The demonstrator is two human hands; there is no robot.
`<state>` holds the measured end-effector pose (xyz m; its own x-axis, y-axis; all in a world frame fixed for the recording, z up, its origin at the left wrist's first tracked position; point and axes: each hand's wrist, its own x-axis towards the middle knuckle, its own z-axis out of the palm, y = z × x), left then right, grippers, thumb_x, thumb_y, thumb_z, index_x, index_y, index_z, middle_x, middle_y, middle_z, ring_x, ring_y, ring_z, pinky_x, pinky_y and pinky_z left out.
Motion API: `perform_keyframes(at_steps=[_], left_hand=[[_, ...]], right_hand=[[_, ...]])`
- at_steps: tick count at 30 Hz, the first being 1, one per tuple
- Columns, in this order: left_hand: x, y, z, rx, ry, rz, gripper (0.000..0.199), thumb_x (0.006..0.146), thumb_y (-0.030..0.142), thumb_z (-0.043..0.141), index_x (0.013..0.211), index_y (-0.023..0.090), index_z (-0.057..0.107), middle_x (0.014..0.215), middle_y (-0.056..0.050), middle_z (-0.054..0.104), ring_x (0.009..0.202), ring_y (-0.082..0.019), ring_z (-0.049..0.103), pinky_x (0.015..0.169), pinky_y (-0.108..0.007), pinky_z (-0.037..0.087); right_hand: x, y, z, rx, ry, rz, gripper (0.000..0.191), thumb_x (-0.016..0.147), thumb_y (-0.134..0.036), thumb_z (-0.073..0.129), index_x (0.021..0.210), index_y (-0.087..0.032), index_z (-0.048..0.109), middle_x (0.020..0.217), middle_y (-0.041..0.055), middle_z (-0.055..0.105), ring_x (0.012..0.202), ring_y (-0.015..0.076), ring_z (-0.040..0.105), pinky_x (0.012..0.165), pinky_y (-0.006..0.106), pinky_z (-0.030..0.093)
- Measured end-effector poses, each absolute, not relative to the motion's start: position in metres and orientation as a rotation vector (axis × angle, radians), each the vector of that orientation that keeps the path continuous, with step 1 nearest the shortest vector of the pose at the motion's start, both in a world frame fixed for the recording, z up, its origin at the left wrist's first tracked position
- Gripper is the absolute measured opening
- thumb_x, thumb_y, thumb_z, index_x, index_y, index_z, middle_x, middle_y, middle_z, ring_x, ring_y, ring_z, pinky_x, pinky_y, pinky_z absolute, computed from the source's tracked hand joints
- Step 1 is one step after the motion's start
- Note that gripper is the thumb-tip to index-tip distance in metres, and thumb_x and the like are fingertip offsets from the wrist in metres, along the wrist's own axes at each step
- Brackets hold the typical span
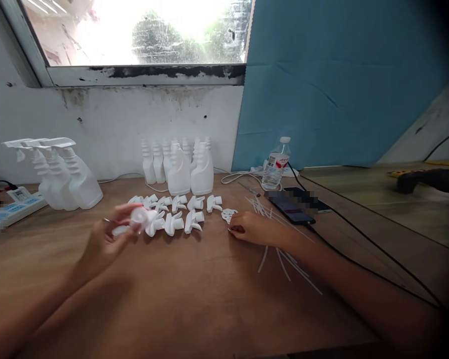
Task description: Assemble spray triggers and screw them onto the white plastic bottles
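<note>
My left hand [110, 234] is closed around a white trigger spray head [140, 218], its round collar turned towards me. Just beyond it, several more spray heads [174, 224] lie in two rows on the brown table [194, 304]. At the right end of the rows, my right hand [252, 228] rests low over a small pile of flat white rings [229, 214], fingertips pinched together. Something small and white shows at those fingertips, too small to name. Thin white plastic tubes [282, 262] lie loose beneath and around my right wrist.
White bottles without heads [190, 172] stand against the wall. Bottles with spray heads [69, 179] are at the left, behind a power strip [17, 212]. A water bottle [276, 167], a phone [292, 207] and black cables [362, 239] occupy the right. Scissors [250, 189] lie near the bottle.
</note>
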<state>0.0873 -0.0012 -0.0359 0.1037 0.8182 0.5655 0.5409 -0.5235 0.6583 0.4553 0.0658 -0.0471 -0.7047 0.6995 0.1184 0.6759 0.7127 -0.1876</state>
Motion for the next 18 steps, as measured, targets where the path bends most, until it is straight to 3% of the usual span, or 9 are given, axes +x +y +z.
perform_keyframes(at_steps=[3,6,11,14,18], left_hand=[[0.131,-0.013,-0.047,2.107,0.987,1.107,0.034,0.088,0.03,0.057,0.119,0.021,0.051,0.117,-0.01,0.063,0.1,-0.021,0.064,0.084,-0.031,0.054],[0.161,-0.015,-0.061,2.041,0.731,0.966,0.034,0.088,0.026,0.058,0.12,0.019,0.047,0.113,-0.012,0.064,0.103,-0.021,0.063,0.088,-0.033,0.053],[0.179,-0.018,-0.068,1.805,0.68,0.86,0.034,0.087,0.027,0.061,0.114,0.019,0.041,0.107,-0.01,0.063,0.104,-0.02,0.062,0.086,-0.032,0.053],[0.179,-0.021,-0.071,1.766,0.678,0.813,0.032,0.087,0.026,0.061,0.11,0.021,0.038,0.106,-0.008,0.063,0.101,-0.019,0.064,0.077,-0.027,0.054],[0.176,-0.019,-0.078,1.858,0.633,0.807,0.025,0.09,0.024,0.057,0.109,0.022,0.04,0.105,-0.005,0.062,0.097,-0.016,0.064,0.078,-0.027,0.052]], right_hand=[[0.45,0.059,-0.048,-1.125,-2.663,0.136,0.012,0.08,-0.01,0.056,0.075,-0.014,0.066,0.073,0.0047,0.063,0.065,0.0136,0.056,0.062,0.025,0.042],[0.437,0.042,-0.046,-0.866,-2.453,0.121,0.01,0.085,-0.016,0.056,0.084,-0.014,0.066,0.078,0.0046,0.063,0.063,0.0112,0.055,0.061,0.024,0.044],[0.409,0.01,-0.041,-0.347,-2.219,0.132,0.011,0.088,-0.013,0.054,0.092,-0.015,0.064,0.083,0.0062,0.064,0.073,0.011,0.059,0.063,0.021,0.048],[0.401,0.002,-0.045,-0.265,-2.266,0.081,0.011,0.088,-0.012,0.055,0.093,-0.015,0.064,0.084,0.0068,0.065,0.073,0.0112,0.059,0.063,0.022,0.048],[0.401,0.0,-0.052,-0.259,-2.35,0.023,0.013,0.088,-0.012,0.054,0.096,-0.015,0.064,0.085,0.0067,0.065,0.071,0.011,0.057,0.065,0.024,0.047]])
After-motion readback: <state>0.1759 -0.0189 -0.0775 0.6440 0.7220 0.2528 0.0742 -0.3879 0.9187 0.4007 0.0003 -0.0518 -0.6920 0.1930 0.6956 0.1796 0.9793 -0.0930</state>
